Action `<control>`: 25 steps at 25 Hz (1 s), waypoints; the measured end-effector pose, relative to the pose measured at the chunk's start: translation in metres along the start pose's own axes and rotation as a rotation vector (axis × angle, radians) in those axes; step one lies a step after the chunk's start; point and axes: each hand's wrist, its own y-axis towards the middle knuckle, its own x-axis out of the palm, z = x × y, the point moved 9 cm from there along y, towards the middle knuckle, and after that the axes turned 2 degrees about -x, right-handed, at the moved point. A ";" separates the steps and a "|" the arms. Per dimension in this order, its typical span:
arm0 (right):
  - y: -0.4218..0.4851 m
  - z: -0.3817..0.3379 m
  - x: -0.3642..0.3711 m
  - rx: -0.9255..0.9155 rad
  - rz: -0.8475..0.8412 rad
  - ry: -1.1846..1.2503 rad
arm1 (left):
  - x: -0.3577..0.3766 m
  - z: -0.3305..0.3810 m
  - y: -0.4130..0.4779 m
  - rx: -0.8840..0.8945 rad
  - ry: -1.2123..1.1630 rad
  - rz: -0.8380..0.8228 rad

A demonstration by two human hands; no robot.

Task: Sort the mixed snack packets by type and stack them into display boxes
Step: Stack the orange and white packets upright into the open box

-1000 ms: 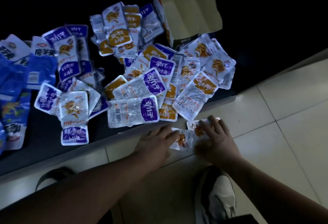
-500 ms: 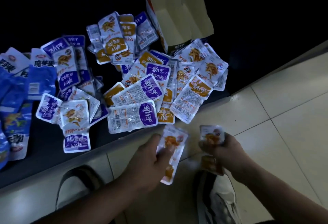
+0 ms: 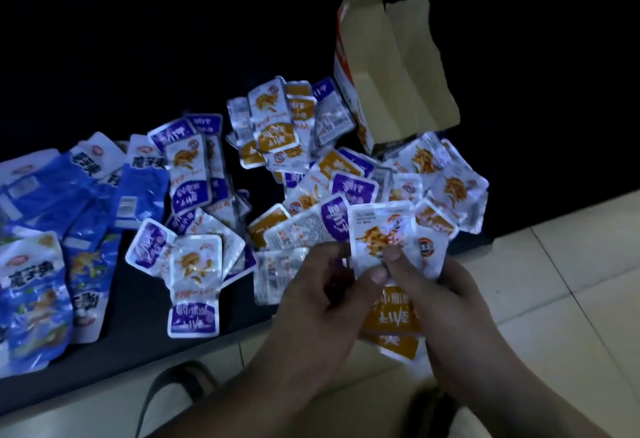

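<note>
While the dark counter (image 3: 138,344) is carrying everything, we are looking down at a mixed pile (image 3: 311,174) of purple and orange snack sachets sprawling across its middle, with larger blue packets (image 3: 79,195) lying at its left end. The open display box (image 3: 391,91) is standing at the pile's far right edge. Near right, over the counter's edge, our left hand (image 3: 322,302) and right hand (image 3: 450,306) are both pinching a few orange packets (image 3: 381,236) between thumbs and fingers.
</note>
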 end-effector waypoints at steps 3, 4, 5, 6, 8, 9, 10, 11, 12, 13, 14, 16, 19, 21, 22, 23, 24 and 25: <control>0.018 -0.011 0.022 -0.100 0.006 -0.210 | -0.011 0.003 0.002 -0.041 -0.071 -0.003; 0.025 -0.018 0.033 -0.148 -0.045 -0.323 | -0.016 0.005 0.003 -0.059 -0.087 0.000; 0.032 -0.023 0.044 -0.190 -0.093 -0.435 | -0.026 0.007 0.005 -0.077 -0.107 0.040; 0.037 -0.030 0.054 -0.230 -0.117 -0.516 | -0.041 0.007 0.009 -0.093 -0.136 0.117; 0.048 -0.043 0.065 -0.325 -0.107 -0.621 | -0.076 0.010 0.020 -0.086 -0.132 0.285; 0.055 -0.048 0.068 -0.378 -0.087 -0.662 | -0.092 0.016 0.028 -0.071 -0.118 0.341; 0.064 -0.051 0.069 -0.429 -0.063 -0.698 | -0.103 0.024 0.037 -0.057 -0.122 0.376; 0.073 -0.053 0.071 -0.470 -0.055 -0.749 | -0.113 0.031 0.050 -0.048 -0.138 0.393; 0.081 -0.052 0.073 -0.505 -0.046 -0.832 | -0.121 0.038 0.063 -0.040 -0.162 0.413; 0.087 -0.051 0.075 -0.547 -0.044 -0.935 | -0.128 0.045 0.078 -0.030 -0.169 0.432; 0.091 -0.050 0.076 -0.605 -0.042 -1.041 | -0.134 0.051 0.092 -0.021 -0.139 0.453; 0.094 -0.052 0.080 -0.685 -0.050 -1.136 | -0.144 0.059 0.114 -0.030 0.029 0.468; 0.105 -0.071 0.090 -0.658 -0.063 -1.091 | -0.158 0.067 0.119 0.169 0.608 0.533; 0.129 -0.086 0.098 -0.494 -0.032 -1.096 | -0.147 0.072 0.111 0.403 0.840 0.502; 0.140 -0.090 0.105 -0.364 -0.044 -1.051 | -0.140 0.067 0.110 0.454 0.909 0.459; 0.147 -0.090 0.113 -0.248 -0.066 -0.981 | -0.134 0.063 0.111 0.453 0.945 0.423; 0.151 -0.090 0.119 -0.166 -0.080 -0.899 | -0.131 0.059 0.115 0.432 0.956 0.394; 0.153 -0.088 0.121 -0.123 -0.079 -0.820 | -0.126 0.055 0.119 0.415 0.973 0.361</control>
